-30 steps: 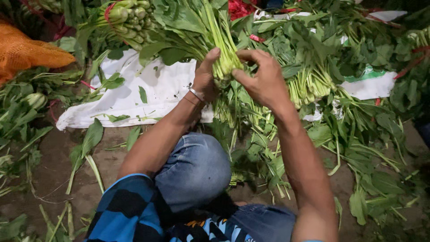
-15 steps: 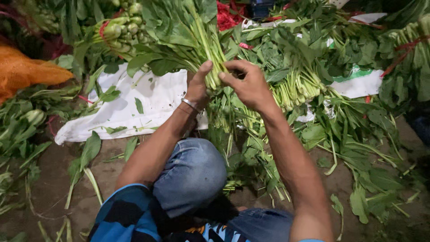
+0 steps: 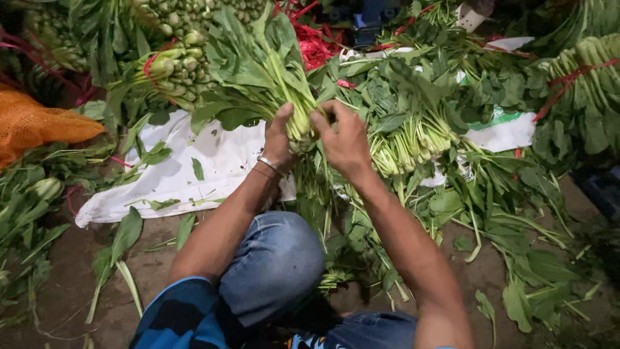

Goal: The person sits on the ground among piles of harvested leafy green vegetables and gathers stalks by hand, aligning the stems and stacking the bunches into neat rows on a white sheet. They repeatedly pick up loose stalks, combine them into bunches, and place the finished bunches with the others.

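We grip one bunch of greens (image 3: 271,77) with both hands, above the white sheet (image 3: 213,161) on the ground. Our left hand (image 3: 279,136) is closed around the stem base from the left; a metal bangle (image 3: 268,163) sits on its wrist. Our right hand (image 3: 345,139) is wrapped around the same stems from the right, fingers curled against them. The bunch stands tilted, leaves pointing up and left. More loose greens (image 3: 413,136) lie just right of our hands. An orange net bag (image 3: 39,126) lies well apart, at far left.
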